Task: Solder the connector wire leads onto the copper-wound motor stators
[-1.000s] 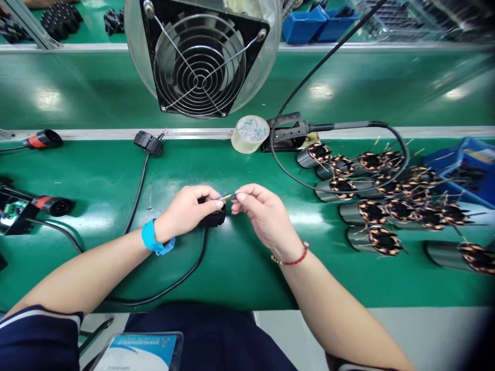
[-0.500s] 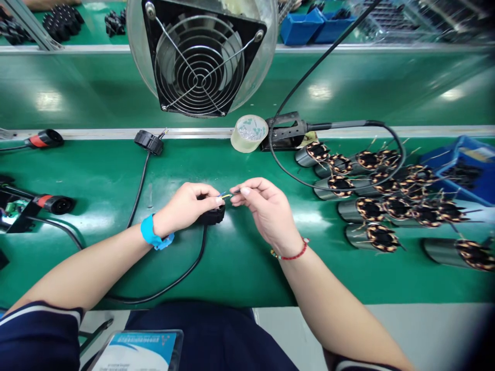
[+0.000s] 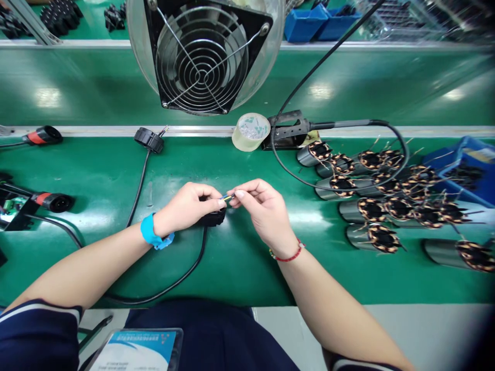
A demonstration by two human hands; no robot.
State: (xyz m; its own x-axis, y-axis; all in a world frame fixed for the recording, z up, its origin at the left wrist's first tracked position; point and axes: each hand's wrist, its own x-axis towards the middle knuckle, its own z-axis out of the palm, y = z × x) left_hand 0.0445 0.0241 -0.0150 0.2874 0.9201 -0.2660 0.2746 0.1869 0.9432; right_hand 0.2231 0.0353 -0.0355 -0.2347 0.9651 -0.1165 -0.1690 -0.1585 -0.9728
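Note:
My left hand (image 3: 187, 206), with a blue band at the wrist, is closed around a black connector (image 3: 212, 218) at the end of a black cable (image 3: 170, 286) on the green bench. Short blue and yellow wire ends (image 3: 227, 197) stick out of the connector. My right hand (image 3: 263, 208), with a red bead bracelet, pinches those wire ends between thumb and forefinger, right against my left hand's fingertips.
A fan in a black frame (image 3: 204, 54) hangs above the bench. Behind my hands lie a tape roll (image 3: 250, 132), a black tool with its cord (image 3: 288, 131) and a second black plug (image 3: 149, 140). Several wound motor stators (image 3: 381, 206) lie at right beside blue bins (image 3: 469, 170). Red-tipped connectors (image 3: 52, 202) lie at left.
My right hand has drawn slightly left, closing in on the left hand's fingertips at the wire ends. The left hand has stayed put on the connector.

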